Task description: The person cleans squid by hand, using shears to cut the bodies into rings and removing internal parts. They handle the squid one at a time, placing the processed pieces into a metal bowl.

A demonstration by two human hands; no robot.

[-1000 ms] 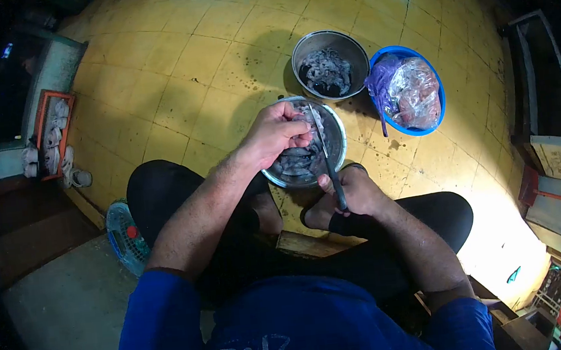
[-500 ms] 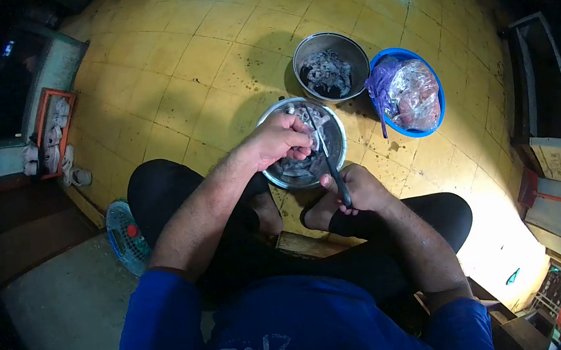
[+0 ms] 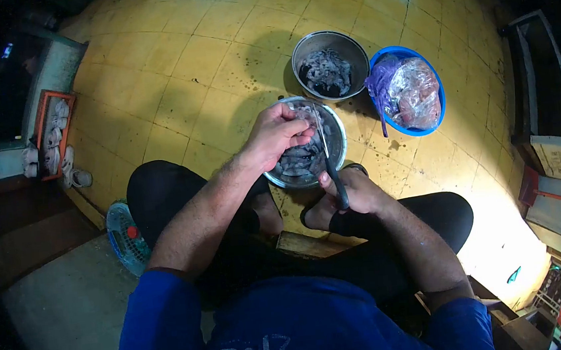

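A metal bowl (image 3: 339, 144) between my feet holds wet, grey-white pieces that look like squid. Over its upper part, my left hand (image 3: 280, 135) is closed with fingertips pinched on a pale, squid-like piece (image 3: 307, 115), largely covered by the fingers. My right hand (image 3: 357, 191) grips black-handled scissors (image 3: 336, 182) at the bowl's right edge. Their narrow metal blades point away from me across the bowl, close beside my left fingertips.
Beyond the bowl stands a dark pot (image 3: 331, 66) with pale pieces in dark liquid. Right of it, a blue basin (image 3: 442, 97) holds purple and clear plastic bags. A turquoise basket (image 3: 126, 238) sits by my left knee, and a shoe rack (image 3: 45, 132) is farther left.
My left hand has shifted slightly up and left. The scissors have turned more upright, and their blades look closer together. The pot, the basin and the bags stay where they were.
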